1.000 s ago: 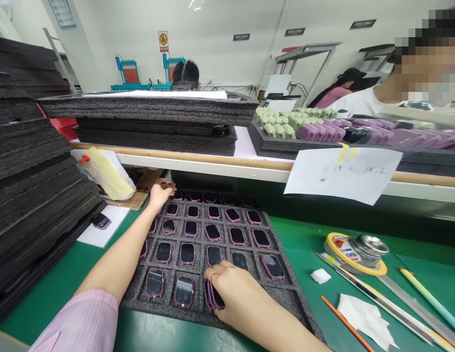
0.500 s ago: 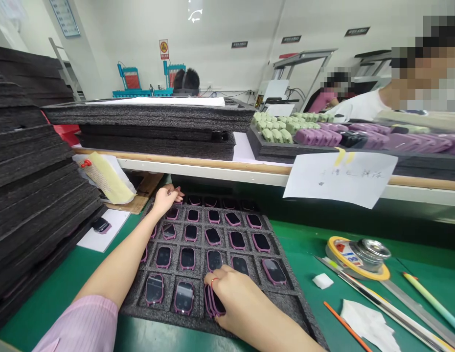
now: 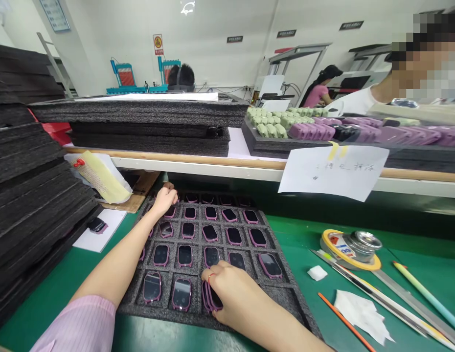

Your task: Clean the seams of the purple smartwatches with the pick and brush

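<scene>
A dark foam tray (image 3: 286,298) lies on the green bench, its pockets filled with several pink-rimmed black watch faces (image 3: 234,235). My right hand (image 3: 231,288) rests on the tray's near row, fingers closed around a small stack of watch faces (image 3: 209,297) standing on edge. My left hand (image 3: 165,198) reaches to the tray's far left corner, fingers curled over the back row; what it holds there is hidden.
Tall stacks of foam trays (image 3: 33,176) rise at left, more on the shelf (image 3: 147,122) behind. A paper note (image 3: 332,171) hangs from the shelf. Tape roll (image 3: 350,244), ruler (image 3: 403,298), pencils (image 3: 345,320), wipes (image 3: 363,318) lie right. Other people work beyond.
My left hand has curled its fingers at the tray's far corner. My right hand stays on the stack of watch faces. The view shifted slightly.
</scene>
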`<act>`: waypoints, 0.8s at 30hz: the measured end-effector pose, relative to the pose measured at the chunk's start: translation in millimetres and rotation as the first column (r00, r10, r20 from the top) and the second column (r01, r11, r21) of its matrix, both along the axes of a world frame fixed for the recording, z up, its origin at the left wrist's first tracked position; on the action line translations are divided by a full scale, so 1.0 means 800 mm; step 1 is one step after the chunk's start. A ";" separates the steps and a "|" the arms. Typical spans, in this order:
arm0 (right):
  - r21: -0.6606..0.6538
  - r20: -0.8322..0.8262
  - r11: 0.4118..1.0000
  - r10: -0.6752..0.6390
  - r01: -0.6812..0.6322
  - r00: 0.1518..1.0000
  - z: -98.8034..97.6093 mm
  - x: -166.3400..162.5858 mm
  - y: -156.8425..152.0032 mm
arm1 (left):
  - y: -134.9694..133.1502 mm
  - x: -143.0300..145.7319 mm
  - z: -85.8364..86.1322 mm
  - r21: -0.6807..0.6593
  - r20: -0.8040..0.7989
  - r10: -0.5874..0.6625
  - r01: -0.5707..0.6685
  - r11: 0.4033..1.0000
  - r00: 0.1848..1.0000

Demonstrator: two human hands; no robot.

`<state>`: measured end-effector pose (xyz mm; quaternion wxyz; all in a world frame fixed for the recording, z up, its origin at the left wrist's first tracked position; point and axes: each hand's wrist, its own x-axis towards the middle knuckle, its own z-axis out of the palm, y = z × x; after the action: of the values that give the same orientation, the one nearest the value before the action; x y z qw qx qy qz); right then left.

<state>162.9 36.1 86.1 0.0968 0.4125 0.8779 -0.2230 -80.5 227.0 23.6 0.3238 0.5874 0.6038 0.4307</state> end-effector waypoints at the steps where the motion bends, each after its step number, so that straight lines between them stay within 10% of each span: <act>1: 0.000 0.000 1.000 0.000 0.000 1.000 0.000 0.000 0.000 | 0.000 0.001 -0.001 -0.005 0.015 -0.024 0.024 1.000 1.000; 16: 0.031 -0.096 0.996 0.085 -0.082 0.992 0.016 0.012 -0.023 | -0.059 0.087 0.035 0.154 0.313 -0.313 0.277 0.948 0.897; 19: 0.095 -0.364 0.992 -0.043 0.083 0.930 0.033 0.037 -0.008 | -0.085 0.109 0.047 0.162 0.344 -0.406 0.372 0.914 0.847; 24: 0.154 -0.790 0.824 -0.229 0.545 0.569 0.025 0.057 0.043 | -0.121 0.128 0.063 0.177 0.341 -0.512 0.481 0.859 0.789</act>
<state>208.3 70.2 106.0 -0.4033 0.4813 0.7490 -0.2113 22.3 130.4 74.4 0.5110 0.6442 0.3368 0.4588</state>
